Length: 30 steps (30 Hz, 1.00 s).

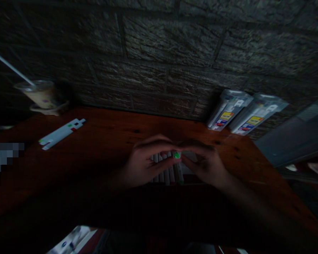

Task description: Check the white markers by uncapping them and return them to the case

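Note:
A white marker with a green end (177, 155) points its end toward me above the table. My left hand (148, 160) pinches it from the left side, fingers closed. From the other side, my right hand (205, 162) has its thumb and fingers closed on the same marker. Below and behind the hands lies a row of several white markers (165, 174), side by side and partly hidden by my fingers. A pale flat surface (189, 164) shows to the right of that row, mostly covered by my right hand.
Farther left on the wooden table (106, 141) lies a cluster of white markers (60, 134). A plastic cup with a straw (42, 95) stands at the back left. Two clear plastic cases (225, 113) lean by the stone wall (148, 63) at the back right. The light is dim.

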Available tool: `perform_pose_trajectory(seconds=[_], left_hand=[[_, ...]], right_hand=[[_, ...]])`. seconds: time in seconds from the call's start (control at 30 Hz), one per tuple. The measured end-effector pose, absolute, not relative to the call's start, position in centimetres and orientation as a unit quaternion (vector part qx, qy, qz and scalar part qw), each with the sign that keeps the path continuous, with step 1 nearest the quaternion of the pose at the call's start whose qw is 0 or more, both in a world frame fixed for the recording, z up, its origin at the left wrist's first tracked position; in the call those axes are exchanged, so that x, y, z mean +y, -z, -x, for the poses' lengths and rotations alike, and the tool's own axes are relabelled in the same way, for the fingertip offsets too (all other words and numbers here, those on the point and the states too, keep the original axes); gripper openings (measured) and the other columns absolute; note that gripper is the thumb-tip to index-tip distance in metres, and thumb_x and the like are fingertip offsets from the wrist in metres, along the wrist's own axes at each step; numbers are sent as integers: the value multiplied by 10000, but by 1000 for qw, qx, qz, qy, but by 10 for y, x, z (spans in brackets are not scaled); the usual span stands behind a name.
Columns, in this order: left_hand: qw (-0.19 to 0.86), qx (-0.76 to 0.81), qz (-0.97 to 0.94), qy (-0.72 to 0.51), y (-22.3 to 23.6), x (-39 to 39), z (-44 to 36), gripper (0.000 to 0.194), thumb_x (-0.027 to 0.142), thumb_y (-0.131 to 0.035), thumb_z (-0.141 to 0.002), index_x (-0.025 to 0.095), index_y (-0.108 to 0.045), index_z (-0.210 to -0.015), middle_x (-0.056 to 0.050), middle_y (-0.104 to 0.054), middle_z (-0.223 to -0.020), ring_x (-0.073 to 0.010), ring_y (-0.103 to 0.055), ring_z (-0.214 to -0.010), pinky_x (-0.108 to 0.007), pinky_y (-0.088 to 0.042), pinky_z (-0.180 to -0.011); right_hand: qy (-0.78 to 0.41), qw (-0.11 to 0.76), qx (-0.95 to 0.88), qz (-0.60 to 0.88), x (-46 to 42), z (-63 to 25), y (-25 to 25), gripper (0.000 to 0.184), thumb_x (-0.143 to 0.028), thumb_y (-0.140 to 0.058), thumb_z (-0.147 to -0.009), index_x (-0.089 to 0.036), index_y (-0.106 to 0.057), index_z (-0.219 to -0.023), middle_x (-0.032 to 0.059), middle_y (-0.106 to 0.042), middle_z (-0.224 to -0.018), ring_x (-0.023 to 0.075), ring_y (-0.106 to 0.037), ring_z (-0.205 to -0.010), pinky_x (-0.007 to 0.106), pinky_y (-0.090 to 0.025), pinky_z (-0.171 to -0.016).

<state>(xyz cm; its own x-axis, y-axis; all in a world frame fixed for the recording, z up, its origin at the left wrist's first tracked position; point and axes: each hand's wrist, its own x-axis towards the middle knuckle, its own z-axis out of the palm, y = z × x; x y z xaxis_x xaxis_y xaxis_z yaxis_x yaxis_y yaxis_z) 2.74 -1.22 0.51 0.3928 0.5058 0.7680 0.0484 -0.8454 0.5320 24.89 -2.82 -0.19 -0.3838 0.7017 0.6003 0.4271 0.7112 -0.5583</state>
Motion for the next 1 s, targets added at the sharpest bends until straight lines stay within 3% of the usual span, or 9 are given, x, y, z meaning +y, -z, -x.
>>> perform_pose_trajectory(seconds=[0.2,0.3,0.43,0.63,1.0], left_hand=[[362,278,-678,-577,-1,5,-30,127,212,-736,-891,178,-688,-1004,-21,-756,-854,-131,-714,-706,-231,-594,-608],[377,286,-674,-567,3,14,-30,103,201,-739,-878,174,-681,-959,-13,-749,-816,-125,-703,-683,-227,-582,-601],[320,288,-766,-478,11,20,-26,113,262,-707,-922,181,-699,-1000,-24,-759,-876,-137,-713,-749,-251,-570,-662],[131,217,-886,-389,7,16,-21,131,290,-685,-950,176,-713,-1009,-56,-739,-947,-206,-654,-935,-355,-512,-834],[112,167,-898,-391,9,5,-26,151,192,-708,-924,146,-687,-1066,-67,-725,-1028,-207,-632,-1007,-339,-515,-879]], right_hand=[[-207,518,-715,422,-25,-250,3,135,-237,-802,-834,-242,-791,-969,7,-816,-878,169,-763,-734,278,-609,-640],[-220,584,-654,427,-24,-249,-6,113,-222,-841,-777,-248,-796,-876,-8,-815,-802,156,-756,-665,252,-602,-591],[-199,604,-647,422,-31,-247,-15,96,-190,-843,-766,-243,-770,-799,-13,-801,-749,155,-747,-635,252,-607,-576],[-111,568,-737,349,-48,-243,-13,186,-180,-853,-779,-245,-752,-921,10,-795,-839,157,-722,-663,269,-585,-571],[-81,526,-808,254,-57,-240,-15,242,-112,-806,-817,-190,-757,-1041,34,-766,-822,144,-713,-713,244,-567,-616]])
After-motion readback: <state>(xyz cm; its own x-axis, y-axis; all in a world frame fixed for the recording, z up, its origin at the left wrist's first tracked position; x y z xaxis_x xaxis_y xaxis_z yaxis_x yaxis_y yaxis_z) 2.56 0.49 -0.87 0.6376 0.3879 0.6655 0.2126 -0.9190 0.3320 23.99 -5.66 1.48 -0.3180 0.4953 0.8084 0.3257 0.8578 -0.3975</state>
